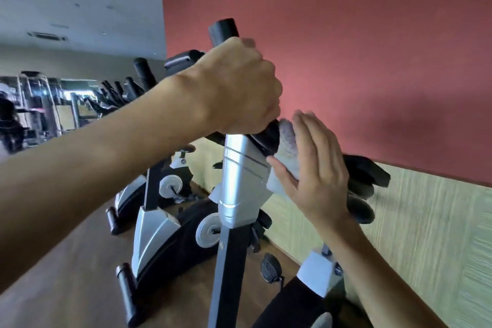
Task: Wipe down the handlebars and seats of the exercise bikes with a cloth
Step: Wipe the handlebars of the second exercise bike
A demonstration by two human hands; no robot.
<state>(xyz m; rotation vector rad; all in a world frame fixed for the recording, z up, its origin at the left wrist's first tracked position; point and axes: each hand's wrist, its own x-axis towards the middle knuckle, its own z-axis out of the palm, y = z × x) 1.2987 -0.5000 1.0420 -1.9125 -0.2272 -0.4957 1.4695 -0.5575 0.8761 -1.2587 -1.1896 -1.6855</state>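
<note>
The left hand (pixel 239 88) is clenched around the black handlebar (pixel 223 30) of the nearest exercise bike (pixel 239 176), its fingers wrapped fully round the grip, whose end sticks up above the fist. Just below and beside it, the right hand (pixel 316 165) lies flat with straight fingers, pressing a pale grey cloth (pixel 286 146) against the lower part of the same bar — the cloth is caught between palm and bar, touching the silver column under the left hand. Behind the right hand, dark grips (pixel 364 176) of the bar jut toward the red wall (pixel 346 34). Below and beyond the left forearm stands a second bike (pixel 157 224) on the wooden floor (pixel 66 261) — more machines line up farther off.
</note>
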